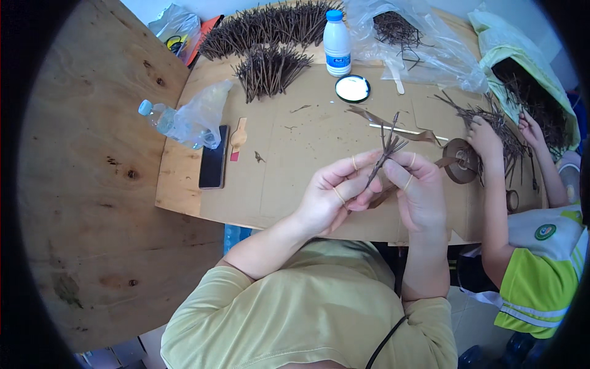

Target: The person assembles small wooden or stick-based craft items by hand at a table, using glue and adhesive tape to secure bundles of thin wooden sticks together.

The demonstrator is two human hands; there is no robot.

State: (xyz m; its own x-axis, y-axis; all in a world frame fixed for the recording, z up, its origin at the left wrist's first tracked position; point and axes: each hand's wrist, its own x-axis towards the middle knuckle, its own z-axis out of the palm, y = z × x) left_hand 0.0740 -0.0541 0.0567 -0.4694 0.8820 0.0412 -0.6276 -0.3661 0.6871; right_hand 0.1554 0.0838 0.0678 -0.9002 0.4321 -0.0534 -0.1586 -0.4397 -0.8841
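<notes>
A dark brown branched twig (388, 149) points up and away between my two hands, above the cardboard. My left hand (329, 195) is closed on its lower stem, fingers curled beneath and thumb on top. From the other side, my right hand (424, 195) pinches the same stem with thumb and forefinger. Thin yellowish bands circle fingers of both hands. A brown tape strip (382, 198) shows below the twig, partly hidden by my hands. To the right of my right hand lies a roll of brown tape (468, 169).
Bundles of twigs (270, 74) stand at the back. Nearby are a white bottle (337, 52), a dish of white paste (353, 88) and a plastic bag (424, 46). A phone (213, 163) and clear bottle (158, 118) lie left. At right, another person's hand (484, 136) touches loose twigs.
</notes>
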